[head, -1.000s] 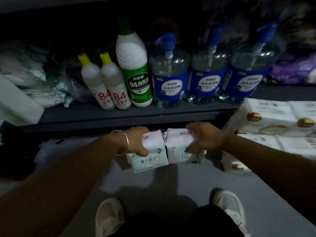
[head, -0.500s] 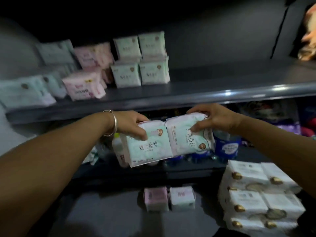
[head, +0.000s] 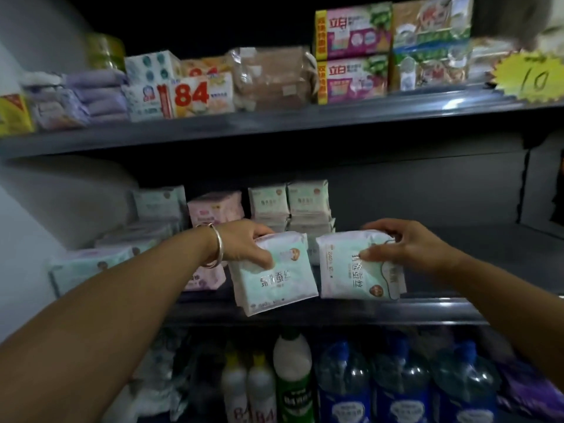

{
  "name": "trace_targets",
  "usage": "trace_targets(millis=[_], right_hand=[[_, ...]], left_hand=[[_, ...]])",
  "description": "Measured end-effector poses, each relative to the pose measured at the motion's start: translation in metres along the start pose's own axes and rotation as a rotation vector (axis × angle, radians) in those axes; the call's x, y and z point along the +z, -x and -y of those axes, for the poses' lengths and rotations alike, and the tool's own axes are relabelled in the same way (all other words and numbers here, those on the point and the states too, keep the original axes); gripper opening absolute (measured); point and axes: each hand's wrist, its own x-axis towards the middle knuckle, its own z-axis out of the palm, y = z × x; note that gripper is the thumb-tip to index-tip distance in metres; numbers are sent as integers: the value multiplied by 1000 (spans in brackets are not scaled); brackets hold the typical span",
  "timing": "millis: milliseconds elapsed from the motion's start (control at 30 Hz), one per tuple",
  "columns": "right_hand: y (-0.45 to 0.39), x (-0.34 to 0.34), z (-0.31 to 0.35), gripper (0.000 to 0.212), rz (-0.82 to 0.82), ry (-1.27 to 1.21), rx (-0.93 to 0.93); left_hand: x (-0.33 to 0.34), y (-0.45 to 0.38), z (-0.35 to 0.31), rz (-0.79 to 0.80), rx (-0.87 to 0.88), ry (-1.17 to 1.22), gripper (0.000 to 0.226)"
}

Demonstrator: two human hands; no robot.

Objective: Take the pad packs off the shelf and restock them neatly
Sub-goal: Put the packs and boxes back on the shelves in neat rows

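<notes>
My left hand (head: 244, 242) grips the top of a mint-green pad pack (head: 274, 276), held upright at the front edge of the middle shelf (head: 396, 309). My right hand (head: 406, 242) grips a second mint-and-pink pad pack (head: 351, 270) lying on its side beside the first, its lower edge at the shelf's front lip. Behind them, stacked green pad packs (head: 290, 203), pink pad packs (head: 213, 209) and pale packs (head: 91, 264) fill the left half of that shelf.
The right half of the middle shelf (head: 457, 239) is bare grey metal. The upper shelf (head: 274, 123) carries soap packs and a yellow price tag (head: 534, 77). Below stand bleach bottles (head: 293, 377) and blue-labelled pump bottles (head: 345, 389).
Both hands lifted the two packs from the floor up to the middle shelf. They now sit slightly apart at the shelf's front edge, and the view tilted upward.
</notes>
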Motion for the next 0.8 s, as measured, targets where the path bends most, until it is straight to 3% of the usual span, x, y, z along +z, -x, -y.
trace_targets(millis=[333,567,800], right_hand=[[-72,5,-17,35,-74,-7,8],[-104,16,-33,31,-50,-13,6],[-111,23,-42,30,-34,-74,-9]], left_hand=[[-22,-77,38,26,-13,-191,60],[-9,-119,73,49,-26,-360,87],[-9,-130,82,40,-33,-410,81]])
